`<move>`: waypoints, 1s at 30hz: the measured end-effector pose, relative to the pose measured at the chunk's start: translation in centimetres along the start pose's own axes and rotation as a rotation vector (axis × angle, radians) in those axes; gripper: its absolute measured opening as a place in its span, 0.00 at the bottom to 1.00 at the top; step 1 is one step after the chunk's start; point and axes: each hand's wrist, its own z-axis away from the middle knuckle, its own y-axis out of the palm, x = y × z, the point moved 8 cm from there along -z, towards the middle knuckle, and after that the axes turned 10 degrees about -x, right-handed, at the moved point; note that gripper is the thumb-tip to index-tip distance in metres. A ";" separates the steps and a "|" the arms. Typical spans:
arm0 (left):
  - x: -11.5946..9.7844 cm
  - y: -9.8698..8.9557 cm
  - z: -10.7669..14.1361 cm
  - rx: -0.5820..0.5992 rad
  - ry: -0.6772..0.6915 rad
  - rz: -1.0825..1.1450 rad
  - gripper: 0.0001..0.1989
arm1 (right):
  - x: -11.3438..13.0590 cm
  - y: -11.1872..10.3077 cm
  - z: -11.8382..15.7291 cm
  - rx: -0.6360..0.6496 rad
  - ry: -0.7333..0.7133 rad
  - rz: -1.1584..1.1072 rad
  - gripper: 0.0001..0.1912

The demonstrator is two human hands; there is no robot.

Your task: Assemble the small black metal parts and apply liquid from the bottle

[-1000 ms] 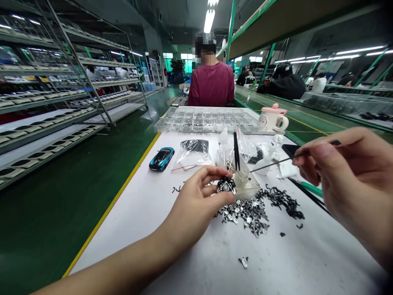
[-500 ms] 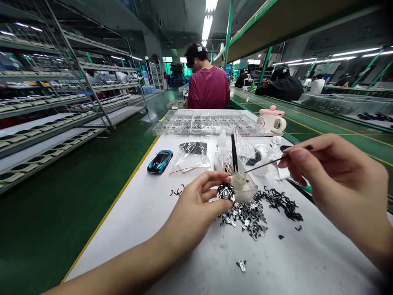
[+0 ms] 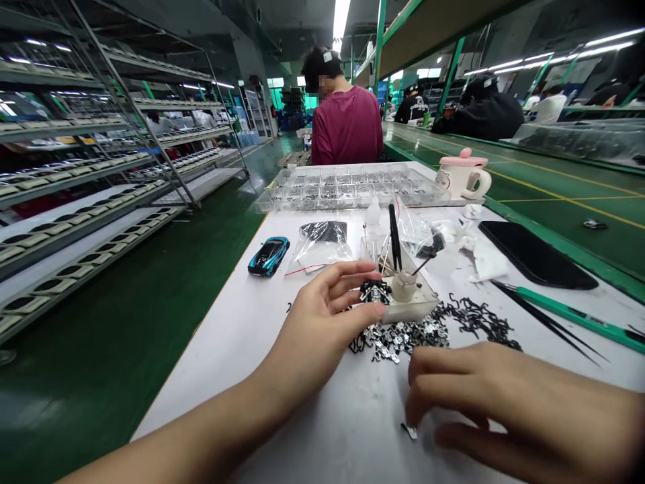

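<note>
My left hand (image 3: 315, 319) pinches a small black-and-silver part (image 3: 374, 291) between thumb and fingers, just above the table. Low on the right, my right hand (image 3: 488, 396) reaches down, thumb apart from the fingers. Its fingertips touch or nearly touch a loose silver-and-black piece (image 3: 410, 432) on the white tabletop. Behind the left fingertips stands a small bottle (image 3: 404, 288) with a thin dark stick (image 3: 423, 263) leaning in its mouth. The bottle sits on a pale holder (image 3: 416, 309), where black tweezers (image 3: 394, 238) also stand upright. Silver metal pieces (image 3: 398, 339) lie heaped in front.
Black hook-shaped pieces (image 3: 484, 319) lie right of the heap. Farther right are a green-handled knife (image 3: 569, 309), tweezers (image 3: 549, 323) and a black phone-like slab (image 3: 537, 252). A blue toy car (image 3: 269, 255), plastic bag (image 3: 322, 245), compartment tray (image 3: 347, 191) and lidded mug (image 3: 456, 176) stand beyond. A co-worker (image 3: 347, 124) sits ahead.
My right hand has let go of the thin stick, now standing in the bottle, and has moved down to the loose piece. My left hand still holds its part. The view has shifted slightly.
</note>
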 end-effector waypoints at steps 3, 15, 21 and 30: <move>0.0 0.1 0.1 -0.005 -0.001 0.001 0.16 | -0.4 1.8 -0.2 0.048 -0.039 0.048 0.17; 0.7 0.8 0.5 0.052 -0.068 0.028 0.17 | -0.6 2.6 -1.3 0.080 0.045 0.094 0.12; 1.1 0.6 0.3 0.056 -0.092 0.059 0.20 | -0.7 1.9 -0.7 0.025 0.066 -0.024 0.09; 1.2 0.7 0.2 0.047 -0.110 0.093 0.23 | -0.4 2.0 -0.6 0.034 0.043 0.053 0.08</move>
